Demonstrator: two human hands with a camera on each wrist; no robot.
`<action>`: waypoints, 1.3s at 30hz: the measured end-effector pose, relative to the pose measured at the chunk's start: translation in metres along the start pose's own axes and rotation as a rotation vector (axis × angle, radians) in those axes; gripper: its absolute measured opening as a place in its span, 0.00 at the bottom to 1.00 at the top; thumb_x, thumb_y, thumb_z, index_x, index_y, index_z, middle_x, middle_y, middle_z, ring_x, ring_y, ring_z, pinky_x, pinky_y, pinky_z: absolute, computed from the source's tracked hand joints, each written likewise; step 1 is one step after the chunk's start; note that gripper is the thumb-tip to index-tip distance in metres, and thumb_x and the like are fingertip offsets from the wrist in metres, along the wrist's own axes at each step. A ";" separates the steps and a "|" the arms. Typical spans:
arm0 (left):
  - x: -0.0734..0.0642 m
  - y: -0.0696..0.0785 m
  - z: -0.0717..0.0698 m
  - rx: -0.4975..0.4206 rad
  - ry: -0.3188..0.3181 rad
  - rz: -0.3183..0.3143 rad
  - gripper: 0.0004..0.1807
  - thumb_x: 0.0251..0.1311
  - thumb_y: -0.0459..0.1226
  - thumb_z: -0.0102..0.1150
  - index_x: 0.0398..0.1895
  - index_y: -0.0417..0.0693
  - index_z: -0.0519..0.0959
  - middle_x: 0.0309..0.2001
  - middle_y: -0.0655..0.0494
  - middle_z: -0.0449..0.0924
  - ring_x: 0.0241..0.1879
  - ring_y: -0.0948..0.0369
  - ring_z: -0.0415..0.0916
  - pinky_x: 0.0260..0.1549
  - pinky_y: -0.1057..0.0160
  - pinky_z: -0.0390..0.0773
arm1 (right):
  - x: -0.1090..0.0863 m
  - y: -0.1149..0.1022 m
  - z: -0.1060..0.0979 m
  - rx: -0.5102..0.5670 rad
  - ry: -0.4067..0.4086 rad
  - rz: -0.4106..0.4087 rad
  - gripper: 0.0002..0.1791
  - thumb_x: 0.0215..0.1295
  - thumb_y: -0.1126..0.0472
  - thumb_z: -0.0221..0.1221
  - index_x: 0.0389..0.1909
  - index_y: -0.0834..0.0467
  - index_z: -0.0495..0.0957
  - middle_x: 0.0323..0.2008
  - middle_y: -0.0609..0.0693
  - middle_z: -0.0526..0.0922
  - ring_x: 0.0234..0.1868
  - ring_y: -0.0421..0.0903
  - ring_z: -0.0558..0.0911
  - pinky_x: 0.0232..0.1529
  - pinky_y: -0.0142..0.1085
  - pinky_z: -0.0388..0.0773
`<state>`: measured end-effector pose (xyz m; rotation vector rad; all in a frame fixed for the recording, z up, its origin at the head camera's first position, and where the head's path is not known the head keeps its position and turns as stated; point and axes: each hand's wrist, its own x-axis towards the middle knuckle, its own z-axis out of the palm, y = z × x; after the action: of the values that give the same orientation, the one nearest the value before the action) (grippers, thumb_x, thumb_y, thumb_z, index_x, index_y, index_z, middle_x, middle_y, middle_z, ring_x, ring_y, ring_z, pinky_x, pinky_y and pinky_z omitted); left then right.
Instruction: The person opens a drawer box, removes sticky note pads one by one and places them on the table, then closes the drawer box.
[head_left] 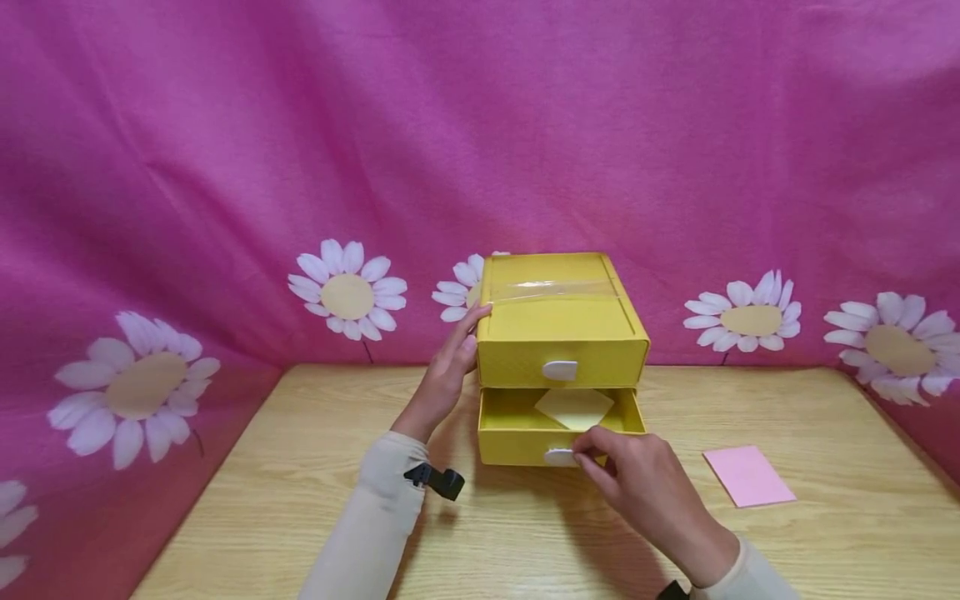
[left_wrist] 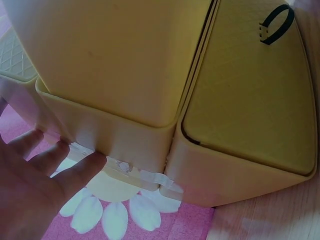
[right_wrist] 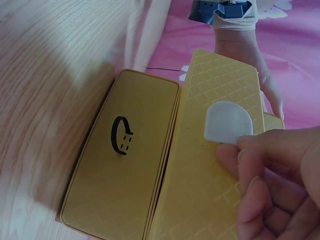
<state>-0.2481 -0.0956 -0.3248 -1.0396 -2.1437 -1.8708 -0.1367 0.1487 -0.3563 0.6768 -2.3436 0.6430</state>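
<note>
A yellow drawer box (head_left: 558, 321) stands on the table, its middle drawer (head_left: 517, 447) pulled out. Inside that drawer lies a pale yellow paper note (head_left: 576, 408). My right hand (head_left: 645, 471) pinches the edge of the drawer's white tab (right_wrist: 228, 122) between thumb and finger. Against the box's left side rests my left hand (head_left: 446, 375), and its fingers (left_wrist: 82, 175) look straight in the left wrist view. The top drawer (head_left: 517, 364) is closed and has a white tab too. Below, the closed bottom drawer (right_wrist: 120, 165) carries a black loop; the head view hides it behind the pulled-out drawer.
A pink sticky-note pad (head_left: 748, 477) lies on the wooden table (head_left: 300, 467) to the right of the box. Behind the table hangs a magenta cloth (head_left: 480, 125) with white daisies. Clear tape (head_left: 555, 287) crosses the box top.
</note>
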 end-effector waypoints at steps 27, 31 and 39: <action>0.000 0.003 -0.001 0.035 -0.008 -0.014 0.26 0.75 0.36 0.32 0.74 0.45 0.55 0.76 0.48 0.43 0.73 0.53 0.49 0.64 0.47 0.63 | -0.007 -0.007 -0.003 -0.014 0.011 -0.016 0.14 0.48 0.67 0.71 0.26 0.43 0.80 0.16 0.27 0.67 0.17 0.24 0.62 0.18 0.21 0.60; 0.001 0.005 -0.002 0.038 -0.009 -0.017 0.26 0.75 0.36 0.32 0.74 0.45 0.55 0.76 0.48 0.43 0.72 0.52 0.49 0.64 0.47 0.63 | -0.007 -0.008 -0.002 -0.011 0.024 -0.033 0.14 0.47 0.67 0.71 0.26 0.44 0.80 0.16 0.27 0.68 0.17 0.24 0.62 0.18 0.20 0.60; 0.001 0.003 0.000 0.017 -0.001 -0.012 0.26 0.74 0.36 0.33 0.74 0.44 0.55 0.76 0.48 0.44 0.72 0.51 0.52 0.63 0.47 0.64 | -0.009 -0.008 -0.004 -0.029 0.024 -0.041 0.13 0.47 0.67 0.71 0.25 0.45 0.80 0.16 0.28 0.69 0.17 0.24 0.62 0.17 0.20 0.59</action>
<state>-0.2470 -0.0950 -0.3216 -1.0273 -2.1674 -1.8540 -0.1241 0.1478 -0.3566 0.6984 -2.3064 0.5945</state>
